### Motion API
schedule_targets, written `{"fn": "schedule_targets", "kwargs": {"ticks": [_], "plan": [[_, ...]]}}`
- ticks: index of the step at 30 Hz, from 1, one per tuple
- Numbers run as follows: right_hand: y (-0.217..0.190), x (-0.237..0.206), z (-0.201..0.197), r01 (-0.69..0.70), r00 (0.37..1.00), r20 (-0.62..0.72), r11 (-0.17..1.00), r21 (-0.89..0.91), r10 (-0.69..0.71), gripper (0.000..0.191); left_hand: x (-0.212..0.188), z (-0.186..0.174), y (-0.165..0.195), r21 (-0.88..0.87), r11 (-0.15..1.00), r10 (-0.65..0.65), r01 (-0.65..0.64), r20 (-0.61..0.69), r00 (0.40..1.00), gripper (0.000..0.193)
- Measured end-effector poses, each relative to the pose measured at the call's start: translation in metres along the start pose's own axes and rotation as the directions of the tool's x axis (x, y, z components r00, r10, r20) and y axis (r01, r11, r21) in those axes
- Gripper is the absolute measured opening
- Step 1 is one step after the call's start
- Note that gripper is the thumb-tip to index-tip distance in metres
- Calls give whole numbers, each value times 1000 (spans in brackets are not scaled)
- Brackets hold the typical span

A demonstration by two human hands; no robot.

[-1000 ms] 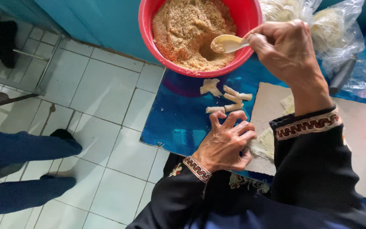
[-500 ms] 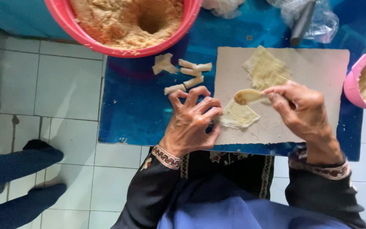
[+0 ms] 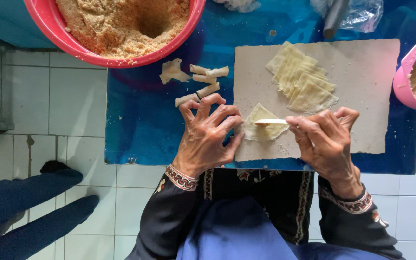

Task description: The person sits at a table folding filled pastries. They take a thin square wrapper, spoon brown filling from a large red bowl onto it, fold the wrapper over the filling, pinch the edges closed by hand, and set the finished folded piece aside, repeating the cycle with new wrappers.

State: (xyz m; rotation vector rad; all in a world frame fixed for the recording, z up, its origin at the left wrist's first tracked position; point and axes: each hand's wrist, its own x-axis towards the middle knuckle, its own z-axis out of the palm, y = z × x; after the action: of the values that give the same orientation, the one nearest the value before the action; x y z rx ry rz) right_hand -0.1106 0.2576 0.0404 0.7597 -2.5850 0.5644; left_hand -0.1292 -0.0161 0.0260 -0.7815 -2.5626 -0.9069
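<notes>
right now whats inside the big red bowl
The red bowl holds brownish crumbly filling with a scooped hollow. Its bottom and far side are out of sight.

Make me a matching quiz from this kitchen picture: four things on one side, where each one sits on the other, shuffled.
Things:
1. red bowl
2. pink tub
3. stack of wrappers
4. spoon

Places:
a. right edge of the picture
b. in the right hand, over a single wrapper
c. top left, full of crumbly filling
d. upper part of the board

Pairs: 1-c, 2-a, 3-d, 4-b
</notes>
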Motion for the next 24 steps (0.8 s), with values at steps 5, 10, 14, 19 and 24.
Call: {"fn": "schedule_targets", "kwargs": {"ticks": [5, 10, 14, 19, 24], "plan": [[-5, -7, -3, 34, 999, -36, 998, -59, -37, 21, 0, 0, 0, -6, 1000, 3, -3, 2, 1000, 26], [-9, -12, -3, 22, 999, -43, 998, -67, -25, 23, 0, 0, 0, -9, 1000, 4, -3, 5, 1000, 27], [-9, -15, 0, 39, 998, -44, 994, -103, -43, 24, 0, 0, 0, -21, 1000, 2, -2, 5, 1000, 28], [-11, -21, 0, -12, 998, -55, 996, -93, 7, 24, 0, -1, -1, -23, 1000, 2, -1, 8, 1000, 28], [-11, -28, -5, -31, 998, -63, 993, -112, 24, 21, 0, -1, -1, -22, 1000, 2, -2, 5, 1000, 28]]}}
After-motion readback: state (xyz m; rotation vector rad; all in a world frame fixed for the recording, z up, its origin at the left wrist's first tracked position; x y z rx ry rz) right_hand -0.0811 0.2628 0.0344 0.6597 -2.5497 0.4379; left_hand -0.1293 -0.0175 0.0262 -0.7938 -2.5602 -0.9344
